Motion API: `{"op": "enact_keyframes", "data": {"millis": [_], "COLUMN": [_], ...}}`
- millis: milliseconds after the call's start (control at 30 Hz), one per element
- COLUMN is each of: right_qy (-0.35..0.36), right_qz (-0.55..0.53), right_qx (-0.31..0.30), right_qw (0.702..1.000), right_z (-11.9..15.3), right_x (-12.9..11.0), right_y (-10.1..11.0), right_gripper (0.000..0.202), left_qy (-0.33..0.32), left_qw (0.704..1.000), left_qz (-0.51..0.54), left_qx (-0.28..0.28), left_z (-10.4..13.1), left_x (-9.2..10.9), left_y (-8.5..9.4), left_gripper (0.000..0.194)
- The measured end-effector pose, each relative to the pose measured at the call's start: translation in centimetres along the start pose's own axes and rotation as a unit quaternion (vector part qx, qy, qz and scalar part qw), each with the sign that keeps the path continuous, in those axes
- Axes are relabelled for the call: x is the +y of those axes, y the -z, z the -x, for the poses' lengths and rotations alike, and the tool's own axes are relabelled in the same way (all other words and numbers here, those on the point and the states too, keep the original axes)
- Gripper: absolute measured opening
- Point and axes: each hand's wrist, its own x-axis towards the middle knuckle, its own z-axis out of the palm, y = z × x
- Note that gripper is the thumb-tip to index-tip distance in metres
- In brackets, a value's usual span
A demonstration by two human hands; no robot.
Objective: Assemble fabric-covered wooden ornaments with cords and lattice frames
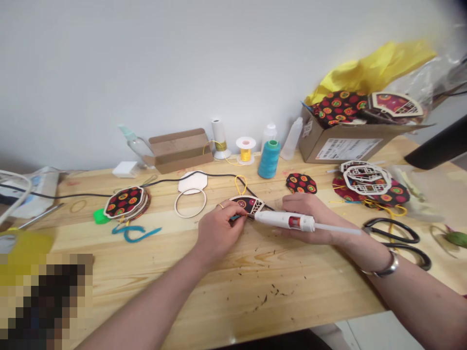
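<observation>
My right hand (pixel 306 209) is closed around a white hot glue gun (pixel 277 219), whose translucent glue stick sticks out of the back toward my wrist. The gun's nozzle points left and meets the near edge of a fan-shaped wooden ornament (pixel 248 203). That ornament has dark patterned fabric behind its lattice and a yellow cord loop (pixel 240 184) at its top. My left hand (pixel 221 228) pinches the ornament's lower left edge; a bit of blue shows between the fingers. Beside the left hand lie a thin wooden ring (pixel 190 203) and a white octagonal piece (pixel 192 182).
Left: a stack of fabric-covered octagons (pixel 126 203) and blue cord (pixel 136 233). Behind: a teal thread cone (pixel 269 160) and yellow thread spool (pixel 245 151). Right: black-handled scissors (pixel 396 231), lattice pieces (pixel 367 177) and a filled cardboard box (pixel 346 143). A black cable (pixel 175 177) crosses the table.
</observation>
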Motion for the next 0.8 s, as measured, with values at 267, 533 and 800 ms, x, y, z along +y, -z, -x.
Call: {"op": "enact_keyframes", "data": {"millis": [267, 533, 800], "right_qy": [0.004, 0.003, 0.019], "right_qz": [-0.010, -0.007, -0.008], "right_qx": [0.006, 0.005, 0.030], "right_qw": [1.000, 1.000, 0.999], "right_z": [-0.04, 0.00, 0.25], "right_x": [-0.11, -0.07, 0.53], "right_y": [0.05, 0.13, -0.29], "right_gripper": [0.034, 0.033, 0.032], "left_qy": [0.000, -0.004, -0.007], "left_qw": [1.000, 1.000, 1.000], "left_qz": [0.001, -0.005, -0.001], "left_qx": [-0.001, 0.002, 0.000], "left_z": [0.04, 0.05, 0.05], "left_x": [-0.06, -0.05, -0.07], "left_y": [0.00, 0.06, 0.03], "left_gripper": [0.013, 0.013, 0.012]}}
